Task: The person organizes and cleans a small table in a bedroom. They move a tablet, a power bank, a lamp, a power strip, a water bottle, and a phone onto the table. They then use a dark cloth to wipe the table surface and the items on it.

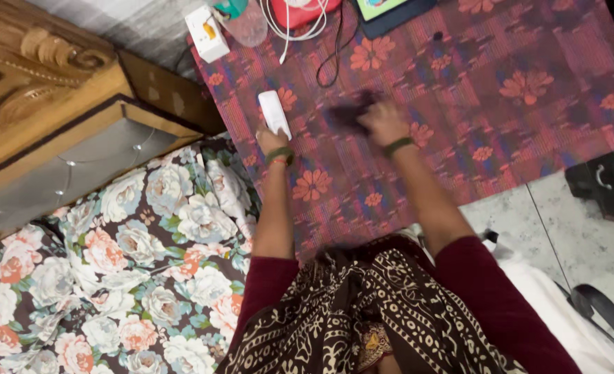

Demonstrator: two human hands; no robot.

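The left hand (pixel 271 140) closes its fingers round the near end of a slim white device (pixel 274 113), probably light, rigid and smooth. The right hand (pixel 383 123) grips a dark, blurred, seemingly soft object (pixel 348 114) just left of its fingers, over the patterned cloth (pixel 529 118).

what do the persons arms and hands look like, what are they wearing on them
Both arms have dark maroon sleeves that end above the elbow, leaving the forearms bare. The left hand and the right hand each have a green band at the wrist; the left wrist also shows a thin reddish thread beside it. The right hand is motion-blurred, so rings or finer marks cannot be made out.
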